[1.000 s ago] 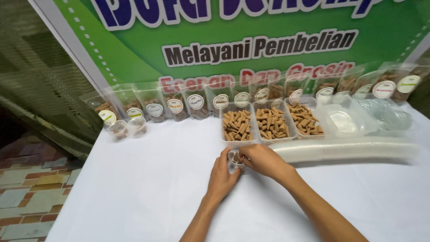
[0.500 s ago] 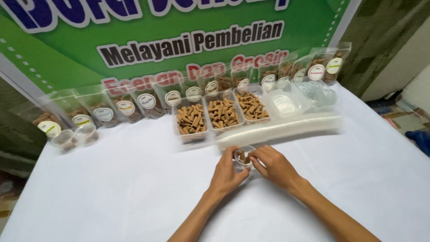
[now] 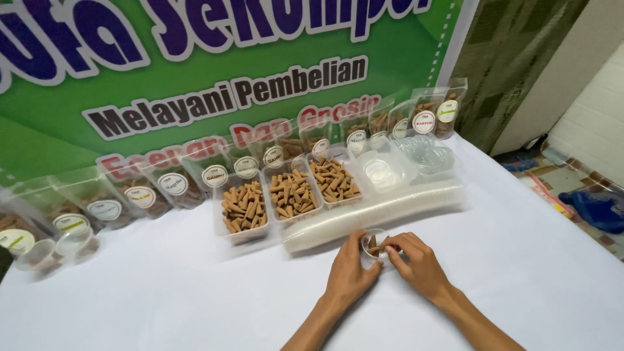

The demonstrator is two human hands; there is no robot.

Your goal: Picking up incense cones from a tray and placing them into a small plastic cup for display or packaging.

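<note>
A small clear plastic cup (image 3: pixel 375 247) with a few brown incense cones in it stands on the white tablecloth (image 3: pixel 195 292). My left hand (image 3: pixel 350 276) wraps around the cup's left side. My right hand (image 3: pixel 419 263) touches the cup's right rim with its fingertips. Just behind the cup lies a long sleeve of stacked clear cups (image 3: pixel 377 211). Behind that stand three clear trays of brown cones: left (image 3: pixel 242 209), middle (image 3: pixel 291 194) and right (image 3: pixel 333 179).
A row of labelled clear pouches (image 3: pixel 175 185) leans against a green banner (image 3: pixel 195 84) at the back. Clear lids fill a tray (image 3: pixel 383 170) and a stack (image 3: pixel 429 153) at the right. Two small filled cups (image 3: pixel 55 250) sit far left. The table's right edge drops to a tiled floor.
The view has swung to the right, so everything on the table sits further left in frame. Both hands stay on the small cup, which has shifted a little to the right along the cloth.
</note>
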